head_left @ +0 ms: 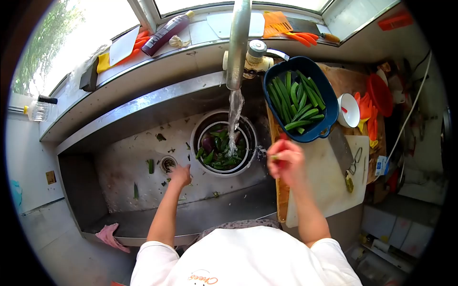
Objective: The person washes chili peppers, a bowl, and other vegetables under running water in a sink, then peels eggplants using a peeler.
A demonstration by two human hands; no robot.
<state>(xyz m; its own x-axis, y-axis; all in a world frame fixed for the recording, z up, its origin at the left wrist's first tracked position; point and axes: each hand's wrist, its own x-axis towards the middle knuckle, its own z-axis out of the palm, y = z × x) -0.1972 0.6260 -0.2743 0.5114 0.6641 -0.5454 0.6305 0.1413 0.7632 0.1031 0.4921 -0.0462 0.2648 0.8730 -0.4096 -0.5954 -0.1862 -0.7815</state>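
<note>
Right hand [286,159] closing, seemingly on a small greenish piece; left hand [180,175] hovering beside drain, finger state unclear. Water [234,112] pouring onto mixed green-and-purple vegetables [210,156] inside round, pale-rimmed bowl [194,143]; strong flow risking overspill, loose scraps clogging round metal drain [168,164].

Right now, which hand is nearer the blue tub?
Right. The right hand is just this side of the blue tub; the left hand is farther off, over the sink beside the drain.
</note>
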